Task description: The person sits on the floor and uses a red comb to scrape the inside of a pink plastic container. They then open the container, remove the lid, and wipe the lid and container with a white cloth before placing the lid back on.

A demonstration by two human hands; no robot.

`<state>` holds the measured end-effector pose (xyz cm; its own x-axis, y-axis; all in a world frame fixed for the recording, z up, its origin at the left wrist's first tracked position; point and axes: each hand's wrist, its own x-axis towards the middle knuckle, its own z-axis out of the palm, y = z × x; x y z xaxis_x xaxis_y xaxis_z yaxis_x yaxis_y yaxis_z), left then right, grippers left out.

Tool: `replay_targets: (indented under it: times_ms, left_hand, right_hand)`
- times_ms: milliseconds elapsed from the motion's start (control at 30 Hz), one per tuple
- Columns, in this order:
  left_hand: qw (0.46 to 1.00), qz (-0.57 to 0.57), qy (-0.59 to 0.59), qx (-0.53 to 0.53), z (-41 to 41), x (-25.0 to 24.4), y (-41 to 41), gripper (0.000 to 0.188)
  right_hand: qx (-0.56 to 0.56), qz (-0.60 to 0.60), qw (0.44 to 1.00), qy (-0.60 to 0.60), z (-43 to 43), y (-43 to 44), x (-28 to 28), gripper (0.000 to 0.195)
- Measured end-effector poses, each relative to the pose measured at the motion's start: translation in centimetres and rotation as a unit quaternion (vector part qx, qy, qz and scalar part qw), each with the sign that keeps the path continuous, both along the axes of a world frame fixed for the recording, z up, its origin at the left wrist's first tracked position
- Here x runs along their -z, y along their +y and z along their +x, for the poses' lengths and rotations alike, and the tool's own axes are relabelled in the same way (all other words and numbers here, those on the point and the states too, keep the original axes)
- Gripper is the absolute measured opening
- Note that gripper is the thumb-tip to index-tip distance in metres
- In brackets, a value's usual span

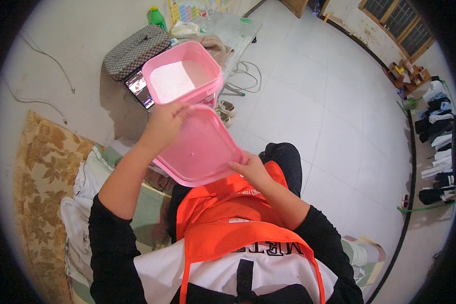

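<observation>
A pink plastic tub (pixel 217 85) holding white powder stands without its lid at the near end of a table. Between me and the tub is its square pink plastic lid (pixel 201 148), tilted and held at two edges. My left hand (pixel 167 121) grips the lid's upper left edge, close against the tub's near rim. The lid's lower right edge is pinched between the thumb and fingers of my right hand (pixel 250 171), above the orange apron (pixel 250 228) on my lap. Some fingertips are hidden by the lid.
Left of the tub lie a lit smartphone (pixel 138 87) and a checked bag (pixel 136 51). Behind it on the table (pixel 239 30) are a brown cloth (pixel 214 47) and a green bottle (pixel 157 18). Shoes (pixel 226 112) and a coiled cable (pixel 250 78) are on the floor.
</observation>
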<state>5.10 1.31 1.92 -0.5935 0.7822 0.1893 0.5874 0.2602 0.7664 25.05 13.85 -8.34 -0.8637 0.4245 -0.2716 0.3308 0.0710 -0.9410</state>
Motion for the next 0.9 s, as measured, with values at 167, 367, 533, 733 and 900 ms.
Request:
replay_targets:
  times_ms: [167, 367, 533, 733, 900]
  left_hand:
    - [0.981, 0.042, -0.159, -0.099, -2.7, 0.9, 0.0, 0.031]
    - [0.897, 0.137, -0.416, -0.069, -1.2, 1.9, 0.0, 0.032]
    - [0.952, 0.06, -0.293, -0.055, 0.6, 2.3, -1.3, 0.031]
    - [0.996, -0.058, -0.042, -0.051, 0.8, 3.4, -2.9, 0.03]
    - [0.993, 0.007, -0.107, -0.039, 0.7, 3.5, -3.8, 0.029]
  right_hand:
    - [0.089, -0.178, 0.978, 0.07, 0.4, 0.4, -1.2, 0.031]
    - [0.16, -0.196, 0.959, 0.129, 1.4, 1.3, -1.8, 0.031]
    - [0.237, -0.205, 0.937, 0.152, 1.4, 1.5, -3.3, 0.037]
    - [0.216, -0.212, 0.947, 0.106, 1.6, 1.6, -4.0, 0.042]
    - [0.204, -0.192, 0.959, 0.048, 2.1, 2.6, -3.2, 0.045]
